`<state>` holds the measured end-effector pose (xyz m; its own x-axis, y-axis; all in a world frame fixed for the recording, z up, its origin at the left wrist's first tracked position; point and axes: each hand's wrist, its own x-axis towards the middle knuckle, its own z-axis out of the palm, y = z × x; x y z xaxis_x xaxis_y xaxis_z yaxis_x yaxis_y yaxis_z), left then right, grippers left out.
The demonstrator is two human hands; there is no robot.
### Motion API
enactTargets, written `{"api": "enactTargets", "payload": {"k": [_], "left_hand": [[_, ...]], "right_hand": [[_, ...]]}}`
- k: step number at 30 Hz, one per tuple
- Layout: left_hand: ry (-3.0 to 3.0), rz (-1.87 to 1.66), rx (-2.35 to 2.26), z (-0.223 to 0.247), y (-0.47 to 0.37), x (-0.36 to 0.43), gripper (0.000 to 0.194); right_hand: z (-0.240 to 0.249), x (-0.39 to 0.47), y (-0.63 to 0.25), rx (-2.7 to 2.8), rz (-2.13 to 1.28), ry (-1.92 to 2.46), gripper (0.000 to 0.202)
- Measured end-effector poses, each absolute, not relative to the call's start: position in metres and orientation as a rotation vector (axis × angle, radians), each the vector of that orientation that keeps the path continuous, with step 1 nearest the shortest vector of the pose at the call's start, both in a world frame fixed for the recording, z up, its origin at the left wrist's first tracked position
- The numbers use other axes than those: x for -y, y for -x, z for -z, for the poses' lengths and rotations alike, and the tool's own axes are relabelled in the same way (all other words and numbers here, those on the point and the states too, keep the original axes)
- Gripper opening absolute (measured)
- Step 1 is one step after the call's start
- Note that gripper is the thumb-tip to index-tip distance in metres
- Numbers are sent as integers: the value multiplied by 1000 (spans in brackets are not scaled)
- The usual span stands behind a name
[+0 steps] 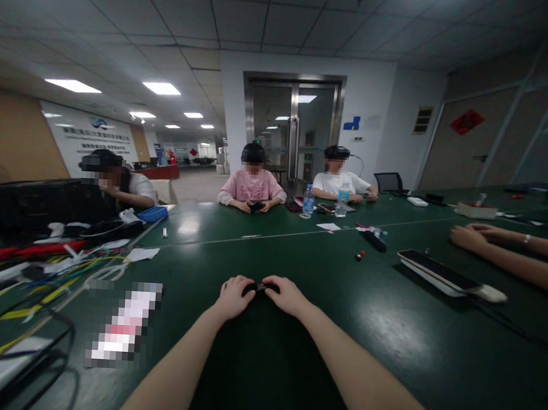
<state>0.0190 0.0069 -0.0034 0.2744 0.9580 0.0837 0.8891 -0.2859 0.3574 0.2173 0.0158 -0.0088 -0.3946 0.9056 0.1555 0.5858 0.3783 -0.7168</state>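
Both my hands meet over the green table [321, 344], just ahead of me, around a small black object [260, 288]. My left hand [235, 295] curls its fingers over the object's left end, thumb toward the middle. At the opposite end, my right hand [289, 295] grips it with bent fingers and thumb. Only the object's middle and a bit of its dark edges show between the hands, so its exact kind is hard to make out. It is at or just above the tabletop.
Cables [66, 266] and a blurred-out flat item [125, 326] lie to the left. On the right are a phone on a white case [441, 274] and another person's arms [499, 240]. Water bottles [308, 201] stand at the far side, where people with headsets sit.
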Motion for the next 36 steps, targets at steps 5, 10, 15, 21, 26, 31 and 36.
{"api": "enactTargets", "payload": {"k": [5,10,15,21,26,31,36], "left_hand": [[-2316,-467,-1686,2,-17,-2,33],[-2300,-517,-1616,7,-11,-3,36],[-2272,-568,-1545,11,-5,-6,42],[-2254,-557,-1512,4,-3,-5,43],[-2277,-555,-1481,2,-4,-6,42],[-2254,-608,-1466,2,-5,-7,41],[-2213,-604,-1450,-4,-6,-5,39]], "right_hand": [[5,-12,-216,2115,-745,1242,36],[-2,-8,-217,2133,-783,1175,33],[-2,-10,-215,2126,-823,1203,26],[9,-18,-215,2123,-825,1226,28],[8,-18,-214,2132,-807,1173,24],[2,-15,-215,2133,-814,1179,21],[6,-18,-215,2038,-854,1144,19]]}}
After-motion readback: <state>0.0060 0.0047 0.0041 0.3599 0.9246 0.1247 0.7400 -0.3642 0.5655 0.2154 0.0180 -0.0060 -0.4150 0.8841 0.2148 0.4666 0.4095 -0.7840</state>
